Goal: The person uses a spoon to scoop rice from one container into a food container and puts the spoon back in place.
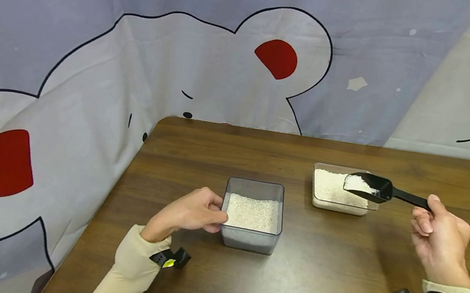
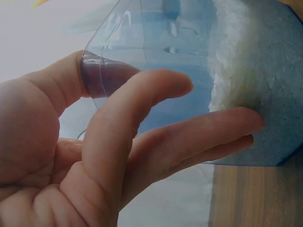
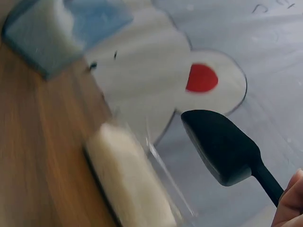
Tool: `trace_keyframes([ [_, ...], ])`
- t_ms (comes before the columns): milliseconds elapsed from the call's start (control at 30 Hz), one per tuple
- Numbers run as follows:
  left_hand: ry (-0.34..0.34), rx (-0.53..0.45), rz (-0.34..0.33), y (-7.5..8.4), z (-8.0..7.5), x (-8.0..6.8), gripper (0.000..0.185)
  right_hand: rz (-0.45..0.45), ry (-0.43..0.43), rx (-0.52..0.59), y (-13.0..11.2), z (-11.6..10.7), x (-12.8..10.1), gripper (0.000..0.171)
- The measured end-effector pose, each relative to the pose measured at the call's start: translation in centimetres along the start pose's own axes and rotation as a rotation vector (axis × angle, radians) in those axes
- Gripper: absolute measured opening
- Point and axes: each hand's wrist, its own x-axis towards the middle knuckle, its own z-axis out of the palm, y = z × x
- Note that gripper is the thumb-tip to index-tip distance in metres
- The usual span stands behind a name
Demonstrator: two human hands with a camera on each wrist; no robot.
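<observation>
A square, see-through grey container (image 1: 249, 240) stands on the table, partly filled with white rice (image 1: 253, 213). My left hand (image 1: 199, 211) holds it by its left wall. Seen from the left wrist, the thumb (image 2: 111, 78) hooks over the rim and the fingers (image 2: 189, 137) lie along the outside. My right hand (image 1: 443, 238) grips the handle of a black scoop (image 1: 382, 190), level and carrying a heap of rice (image 1: 359, 183). Below the scoop sits a shallow clear container (image 1: 338, 208) full of rice; the scoop overlaps its right part in the head view.
The brown wooden table (image 1: 310, 285) has a back edge against a curtain (image 1: 210, 64) printed with cartoon figures. The shallow container stands to the right of the grey one and farther back, with a stretch of tabletop between them.
</observation>
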Motion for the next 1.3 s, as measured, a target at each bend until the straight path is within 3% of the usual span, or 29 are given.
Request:
trace_keyframes([
  [167, 0.001, 0.006, -0.002, 0.0, 0.0, -0.1, 0.013, -0.142, 0.118, -0.169, -0.6, -1.0, 0.6, 0.031],
  [433, -0.001, 0.006, -0.002, 0.0, 0.0, 0.0, 0.014, -0.448, 0.285, -0.438, -0.4, -1.1, 1.1, 0.034],
  [533, 0.003, 0.002, -0.006, 0.0, 0.0, -0.1, 0.015, -0.575, 0.226, -0.605, -0.1, -1.0, 1.0, 0.034],
  [667, 0.0, -0.001, -0.003, 0.0, -0.1, -0.1, 0.018, -0.778, 0.064, -0.892, 0.2, -0.6, 0.7, 0.036],
  [833, -0.007, -0.009, 0.007, -0.1, -0.2, -0.1, 0.026, -0.962, -0.076, -1.035, 0.4, 0.3, 0.4, 0.032],
  [933, -0.004, -0.003, 0.002, 0.0, -0.2, -0.1, 0.023, -0.97, -0.083, -1.008, 0.5, 0.9, 0.2, 0.032],
  [1100, -0.002, 0.006, 0.003, 0.0, -0.1, -0.1, 0.022, -0.856, 0.022, -0.927, 0.5, 1.1, 0.3, 0.035],
  [1200, 0.001, 0.007, 0.006, -0.1, -0.1, -0.1, 0.023, -0.694, 0.081, -0.713, 0.6, 0.9, 0.6, 0.034],
  [1300, 0.003, 0.003, 0.002, 0.0, -0.1, -0.1, 0.022, -0.452, 0.11, -0.45, 0.5, 0.5, 0.7, 0.031],
])
